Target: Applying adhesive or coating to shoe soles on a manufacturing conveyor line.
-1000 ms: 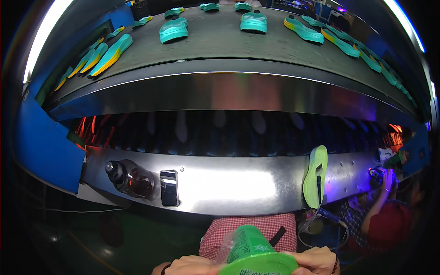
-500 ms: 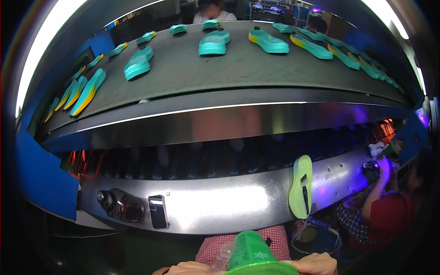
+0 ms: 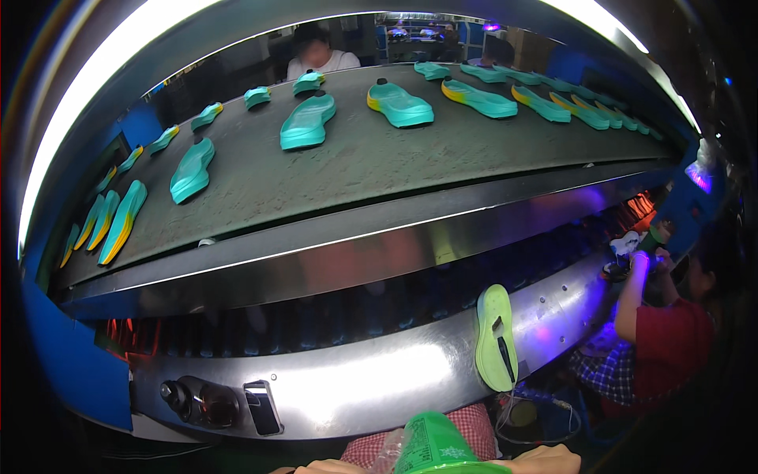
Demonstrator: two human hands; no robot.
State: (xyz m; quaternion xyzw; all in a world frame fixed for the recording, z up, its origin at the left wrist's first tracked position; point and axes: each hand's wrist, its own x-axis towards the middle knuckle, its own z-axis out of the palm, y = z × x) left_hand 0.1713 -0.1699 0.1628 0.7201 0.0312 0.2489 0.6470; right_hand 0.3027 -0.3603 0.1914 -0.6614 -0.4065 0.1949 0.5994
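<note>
At the lower edge, a green cup (image 3: 439,445) lies tilted over my lap, its wide rim toward me. My left hand (image 3: 325,468) is closed at the left side of the rim, partly cut off by the picture's edge. My right hand (image 3: 543,460) grips the rim's right side with bent fingers. A crumpled piece of clear plastic (image 3: 388,452) hangs between my left hand and the cup. Under the cup shows red-and-white checked cloth (image 3: 474,426). Whatever is inside the cup is hidden.
Ahead is a curved metal ledge (image 3: 332,387) with a dark bottle (image 3: 201,401), a phone (image 3: 262,408) and a pale green shoe sole (image 3: 496,340). Beyond, several teal-and-yellow soles (image 3: 308,122) lie on a dark belt (image 3: 260,178). A co-worker in red (image 3: 671,340) sits at right; another person (image 3: 320,59) is across.
My view has tilted and shifted, so the belt and ledge sit lower and further left. Both hands remain at the green cup.
</note>
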